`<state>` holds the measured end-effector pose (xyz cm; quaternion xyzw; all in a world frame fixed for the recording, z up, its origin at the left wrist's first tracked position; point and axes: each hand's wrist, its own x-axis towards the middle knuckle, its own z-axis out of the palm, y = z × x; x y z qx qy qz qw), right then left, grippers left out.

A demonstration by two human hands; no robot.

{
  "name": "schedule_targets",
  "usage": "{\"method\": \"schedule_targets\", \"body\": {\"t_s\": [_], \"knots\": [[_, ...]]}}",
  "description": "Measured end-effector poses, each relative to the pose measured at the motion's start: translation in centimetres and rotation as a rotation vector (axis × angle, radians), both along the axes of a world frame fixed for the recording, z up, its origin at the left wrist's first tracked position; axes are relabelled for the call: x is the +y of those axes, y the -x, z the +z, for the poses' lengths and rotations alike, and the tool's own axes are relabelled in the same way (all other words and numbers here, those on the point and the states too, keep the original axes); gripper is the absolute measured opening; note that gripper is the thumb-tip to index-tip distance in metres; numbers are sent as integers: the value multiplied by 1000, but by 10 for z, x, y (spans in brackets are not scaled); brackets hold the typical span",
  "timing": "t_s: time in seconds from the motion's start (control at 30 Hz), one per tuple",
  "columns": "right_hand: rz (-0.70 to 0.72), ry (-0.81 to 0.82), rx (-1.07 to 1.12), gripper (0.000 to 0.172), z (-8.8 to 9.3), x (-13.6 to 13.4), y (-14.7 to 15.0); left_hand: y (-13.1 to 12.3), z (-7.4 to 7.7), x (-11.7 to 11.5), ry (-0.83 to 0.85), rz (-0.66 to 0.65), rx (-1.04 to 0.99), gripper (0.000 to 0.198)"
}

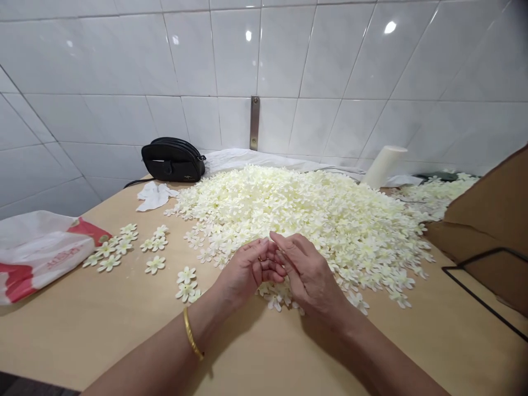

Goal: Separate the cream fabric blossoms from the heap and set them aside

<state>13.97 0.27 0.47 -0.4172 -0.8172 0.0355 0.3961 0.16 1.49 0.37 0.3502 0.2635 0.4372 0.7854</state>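
A big heap of cream-white fabric flowers (297, 214) covers the middle of the wooden table (103, 319). My left hand (247, 269) and my right hand (307, 272) meet at the heap's near edge, fingertips touching. Both have their fingers curled and pinched together over loose flowers; what they hold is hidden between the fingers. A gold bangle (192, 334) circles my left wrist. Separated flowers (124, 247) lie in small groups to the left, and a few more flowers (186, 283) rest just left of my left hand.
A red and white plastic bag (37, 253) lies at the table's left edge. A black pouch (173, 159) and a crumpled white tissue (154, 195) sit at the back left. A white roll (383, 166) stands behind the heap. A brown cardboard box (490, 220) with a black wire frame (482, 275) stands at right.
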Motion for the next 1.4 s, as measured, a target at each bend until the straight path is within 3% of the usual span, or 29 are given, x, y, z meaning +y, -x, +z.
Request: {"method": "schedule_targets", "body": {"t_s": [0.07,0.3,0.53,0.83,1.17,1.4], "knots": [[30,14,53,42,-1,0,1,1,-1,1,23,13,-7,23],[-22,144,177,14,4,-6,1,-1,-3,-3,-26,-90,47,24],[-39,278,199,29,8,-10,5,0,-1,-5,-19,-53,14,23],[61,508,288,34,5,-9,6,-1,-3,-9,-199,85,195,18],[-33,501,281,31,7,-6,7,-2,4,-13,-265,117,313,13],[39,541,291,31,3,-7,7,-5,9,-15,-292,227,438,8]]}}
